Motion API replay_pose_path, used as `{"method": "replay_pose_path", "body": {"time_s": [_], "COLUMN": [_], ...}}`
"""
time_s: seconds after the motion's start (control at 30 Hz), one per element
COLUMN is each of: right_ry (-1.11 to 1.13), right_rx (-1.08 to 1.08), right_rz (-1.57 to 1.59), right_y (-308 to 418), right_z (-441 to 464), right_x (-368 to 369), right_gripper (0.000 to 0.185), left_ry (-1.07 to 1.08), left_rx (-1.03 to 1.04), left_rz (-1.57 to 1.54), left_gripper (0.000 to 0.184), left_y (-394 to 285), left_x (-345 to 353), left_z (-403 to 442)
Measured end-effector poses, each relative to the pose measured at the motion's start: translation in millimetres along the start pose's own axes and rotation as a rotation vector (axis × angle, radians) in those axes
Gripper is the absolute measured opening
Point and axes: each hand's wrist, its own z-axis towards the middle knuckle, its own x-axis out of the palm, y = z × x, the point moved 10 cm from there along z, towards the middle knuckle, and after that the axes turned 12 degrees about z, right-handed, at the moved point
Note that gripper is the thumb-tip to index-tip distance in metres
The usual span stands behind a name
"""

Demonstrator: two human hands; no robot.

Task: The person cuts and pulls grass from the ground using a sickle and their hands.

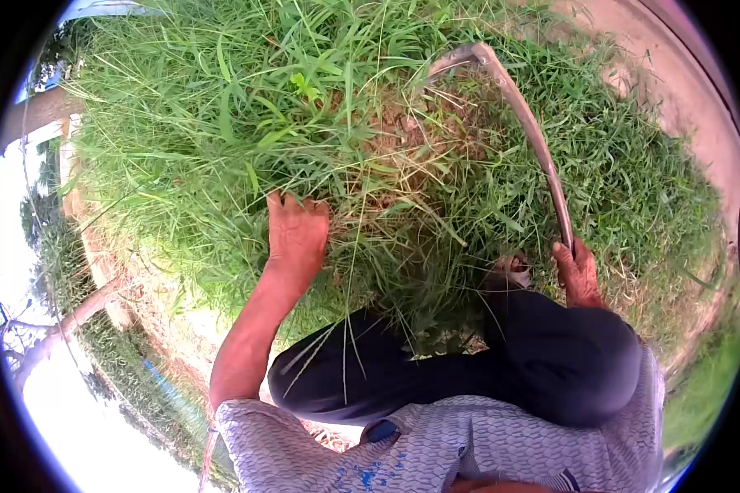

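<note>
My left hand [298, 234] is in the tall green grass [197, 131], its fingers curled around a bunch of blades. The fingertips are partly hidden by the stems. My right hand [580, 275] is closed around the lower end of a long-handled sickle [534, 135]. Its brown shaft curves up and away, then bends sharply left at the top. The far tip of that head reaches low into the grass beside a patch of bare brown soil [399, 123], and I cannot make out its edge.
My bent knees in dark trousers [559, 353] are close below the grass. A foot [514, 267] shows by the right knee. A pale paved strip [674, 99] curves along the right. Tree trunks [45, 115] stand at the left.
</note>
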Motion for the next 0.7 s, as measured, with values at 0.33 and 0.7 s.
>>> {"method": "replay_pose_path", "body": {"time_s": [0.33, 0.7], "right_ry": [-0.285, -0.363], "right_rx": [0.169, 0.172], "right_rz": [0.410, 0.248], "right_y": [-61, -86], "right_z": [-46, -49], "right_x": [-40, -35], "right_gripper": [0.038, 0.040], "left_ry": [-0.371, -0.373], "left_rx": [-0.242, -0.481], "left_rz": [-0.392, -0.724], "left_gripper": [0.094, 0.046], "left_y": [-6, -18], "left_x": [-91, -69], "left_z": [252, 335]}}
